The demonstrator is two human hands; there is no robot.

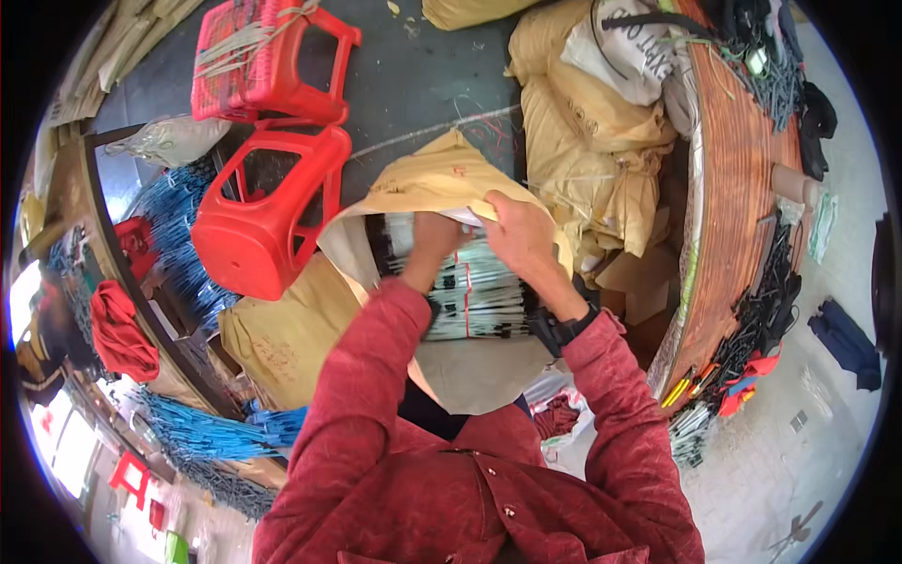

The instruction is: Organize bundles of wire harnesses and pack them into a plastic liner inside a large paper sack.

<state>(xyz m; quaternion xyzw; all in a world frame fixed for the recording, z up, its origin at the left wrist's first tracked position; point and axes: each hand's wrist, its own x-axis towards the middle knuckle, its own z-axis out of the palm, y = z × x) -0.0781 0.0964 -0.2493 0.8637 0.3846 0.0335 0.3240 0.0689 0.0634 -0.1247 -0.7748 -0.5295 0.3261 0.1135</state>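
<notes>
An open yellow-brown sack (423, 179) with a grey-white lining stands in front of me. Inside lie bundles of thin pale strips (489, 291) with dark ends, a red band (467, 282) running across them. My left hand (439, 242) reaches into the sack's mouth over the bundles; its fingers are hidden beneath the far flap. At the sack's far right edge, my right hand (519, 230) is closed on the rim, where a bit of white lining shows. A dark watch (554, 329) is on my right wrist.
Two red plastic stools (254, 249) stand to the left, one with a basket on it. Filled sacks (601, 179) are piled at right beside a wooden table (738, 188). Blue strip bundles (216, 423) lie on the left. Another sack (291, 329) lies flat nearby.
</notes>
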